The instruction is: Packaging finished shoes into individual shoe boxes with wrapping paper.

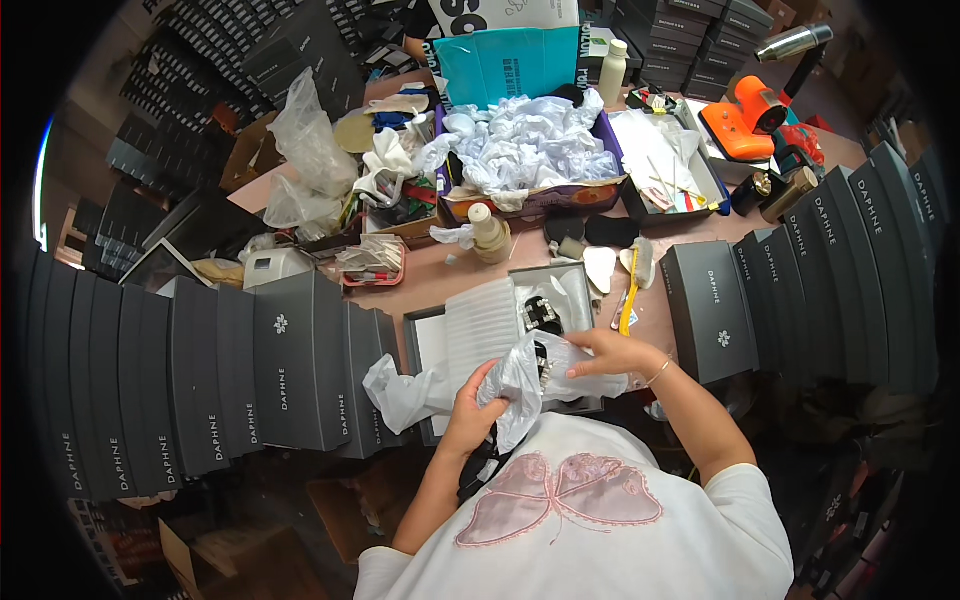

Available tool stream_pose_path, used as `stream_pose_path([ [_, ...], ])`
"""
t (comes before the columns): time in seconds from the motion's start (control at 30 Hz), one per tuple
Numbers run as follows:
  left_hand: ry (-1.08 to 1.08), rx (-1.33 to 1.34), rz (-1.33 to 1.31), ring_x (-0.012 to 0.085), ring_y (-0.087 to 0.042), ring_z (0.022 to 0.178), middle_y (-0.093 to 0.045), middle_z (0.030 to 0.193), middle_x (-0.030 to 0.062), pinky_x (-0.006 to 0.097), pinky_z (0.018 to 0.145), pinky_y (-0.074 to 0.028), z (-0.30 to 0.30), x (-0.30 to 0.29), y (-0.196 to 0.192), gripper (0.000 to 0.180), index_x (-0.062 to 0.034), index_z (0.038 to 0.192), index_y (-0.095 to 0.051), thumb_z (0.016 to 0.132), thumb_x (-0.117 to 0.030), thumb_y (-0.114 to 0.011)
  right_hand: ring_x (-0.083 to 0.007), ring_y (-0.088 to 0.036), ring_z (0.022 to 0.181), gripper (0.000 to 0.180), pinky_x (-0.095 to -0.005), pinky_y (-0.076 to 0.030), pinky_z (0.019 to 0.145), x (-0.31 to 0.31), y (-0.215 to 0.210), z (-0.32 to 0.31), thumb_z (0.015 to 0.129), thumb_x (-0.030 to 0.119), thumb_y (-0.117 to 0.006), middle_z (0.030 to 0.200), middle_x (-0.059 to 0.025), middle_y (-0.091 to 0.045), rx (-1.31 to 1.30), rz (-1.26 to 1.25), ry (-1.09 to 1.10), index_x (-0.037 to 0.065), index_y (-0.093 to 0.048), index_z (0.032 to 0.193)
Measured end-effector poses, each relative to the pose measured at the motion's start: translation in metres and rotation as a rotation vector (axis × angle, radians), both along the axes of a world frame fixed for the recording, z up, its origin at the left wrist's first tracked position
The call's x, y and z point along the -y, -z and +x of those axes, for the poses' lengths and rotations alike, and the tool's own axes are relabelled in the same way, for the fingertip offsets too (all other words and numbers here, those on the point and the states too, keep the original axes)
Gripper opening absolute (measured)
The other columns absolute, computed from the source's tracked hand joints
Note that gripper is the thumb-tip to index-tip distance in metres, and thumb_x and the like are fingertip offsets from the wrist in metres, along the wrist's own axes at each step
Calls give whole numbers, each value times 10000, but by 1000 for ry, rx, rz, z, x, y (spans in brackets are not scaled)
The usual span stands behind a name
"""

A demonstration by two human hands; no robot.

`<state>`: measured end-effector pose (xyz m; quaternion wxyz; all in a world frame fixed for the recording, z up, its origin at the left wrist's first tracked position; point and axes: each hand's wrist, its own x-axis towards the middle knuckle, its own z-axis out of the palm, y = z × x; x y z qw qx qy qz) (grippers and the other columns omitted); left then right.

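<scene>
A crumpled clear plastic bag (525, 380) is held over the open grey box (500, 330) at the bench's near edge, left hand (470, 405) gripping it from below, right hand (605, 352) pinching its top. What looks like a dark shoe seems only half wrapped. Rows of grey boxes (250, 370) crowd both sides, leaving little room.

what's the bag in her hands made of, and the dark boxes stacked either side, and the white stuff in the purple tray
The bag between the left hand and right hand looks like thin translucent plastic film: crinkled and glossy. The dark boxes seem matte grey cardboard, with crisp flat edges. The white stuff in the purple tray looks like crumpled tissue paper, though it could be thin plastic.
</scene>
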<state>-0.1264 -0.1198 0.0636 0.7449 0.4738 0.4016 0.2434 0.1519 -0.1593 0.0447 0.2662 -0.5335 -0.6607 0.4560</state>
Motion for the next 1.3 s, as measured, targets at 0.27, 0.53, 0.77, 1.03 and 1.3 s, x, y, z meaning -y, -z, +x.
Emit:
stream_pose_path([
  [0.27,-425,117,51,179,-572,1071,-556,1206,100,302,938,-445,2,-34,62,631,14,1345,-401,725,84,-493,-134,-388,537,299,-353,-383,517,-80,-32,-6,883,240,-612,589,-11,-497,-115,-200,192,-26,-574,752],
  [0.53,-560,50,-63,182,-537,1102,-508,1273,96,302,916,-453,51,-25,53,536,-66,1413,-341,915,-58,-540,-342,-652,659,131,-439,-516,559,-76,-19,-128,779,133,-565,696,-183,-625,551,408,86,6,-595,789],
  [0.77,-145,445,-450,202,-504,1188,-513,1263,110,338,934,-461,5,-55,36,577,-86,1387,-327,888,-220,-584,-213,-601,768,145,-350,-455,712,-41,-30,-128,742,157,-590,788,-70,-599,839,600,-152,43,-599,831],
  [1.03,-1,31,22,175,-537,1079,-526,1193,109,307,906,-456,5,-68,50,625,-2,1352,-324,781,9,-579,-308,-596,913,308,-404,-452,824,-8,-72,-102,764,93,-616,1006,-122,-609,507,528,90,37,-624,1067],
  [1.3,43,5,94,174,-504,1155,-491,1268,103,313,980,-414,11,-61,38,671,-16,1398,-280,776,59,-522,-236,-591,871,160,-403,-412,727,-12,-67,-98,756,153,-674,813,-78,-615,390,318,-143,87,-669,901],
])
